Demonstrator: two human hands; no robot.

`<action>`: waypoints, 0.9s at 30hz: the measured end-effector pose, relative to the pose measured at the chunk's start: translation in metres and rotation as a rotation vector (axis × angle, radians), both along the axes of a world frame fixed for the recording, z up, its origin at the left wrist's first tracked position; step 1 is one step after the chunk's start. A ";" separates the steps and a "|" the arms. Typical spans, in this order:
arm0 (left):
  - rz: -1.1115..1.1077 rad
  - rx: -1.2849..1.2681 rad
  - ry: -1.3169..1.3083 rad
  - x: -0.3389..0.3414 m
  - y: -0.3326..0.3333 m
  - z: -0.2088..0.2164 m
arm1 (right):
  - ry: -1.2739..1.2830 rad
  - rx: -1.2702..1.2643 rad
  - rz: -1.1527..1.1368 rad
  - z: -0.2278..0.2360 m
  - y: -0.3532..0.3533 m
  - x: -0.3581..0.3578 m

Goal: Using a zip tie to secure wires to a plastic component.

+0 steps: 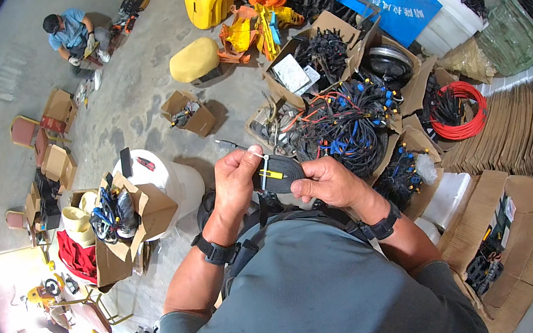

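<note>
A flat black strap (288,181), rolled into an oval coil with a yellow mark on it, is held up in front of my body. Its left end is pinched by my left hand (235,179), where a pale cable tie (264,165) runs across the coil. A thin dark tail sticks out to the left beyond the fingers. My right hand (330,182) grips the coil's right end between thumb and bent fingers. Black bands circle both my wrists.
A white drum (182,186) and a carton of cables (157,205) stand at my left. Ahead lie a heap of black cables (342,125) and a small carton (206,124). An open carton (529,238) is at right. Another person (74,37) sits far left.
</note>
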State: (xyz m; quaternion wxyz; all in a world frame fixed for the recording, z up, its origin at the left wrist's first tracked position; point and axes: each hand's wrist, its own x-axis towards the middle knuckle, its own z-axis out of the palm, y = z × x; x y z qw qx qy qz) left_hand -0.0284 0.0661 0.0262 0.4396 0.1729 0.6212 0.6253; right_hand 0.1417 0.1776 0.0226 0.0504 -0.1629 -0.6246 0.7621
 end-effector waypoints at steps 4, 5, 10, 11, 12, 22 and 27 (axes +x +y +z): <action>-0.106 -0.020 0.147 -0.005 -0.003 0.004 | -0.007 0.029 0.033 -0.003 0.008 -0.001; -0.138 -0.018 0.143 -0.004 -0.003 0.010 | -0.007 0.029 0.031 -0.004 0.007 -0.001; -0.191 0.086 0.138 -0.005 -0.006 0.007 | 0.093 0.078 0.051 -0.004 0.003 0.000; -0.192 0.087 0.141 -0.007 -0.005 0.007 | 0.076 0.066 0.045 -0.002 0.003 -0.001; -0.205 0.057 0.129 -0.008 -0.004 0.007 | 0.079 0.067 0.043 0.000 0.002 -0.001; -0.183 -0.109 0.225 -0.006 0.007 0.010 | -0.017 0.056 -0.100 -0.007 0.002 -0.008; -0.117 -0.096 0.220 -0.002 0.010 0.006 | 0.025 -0.038 -0.182 -0.003 -0.001 -0.012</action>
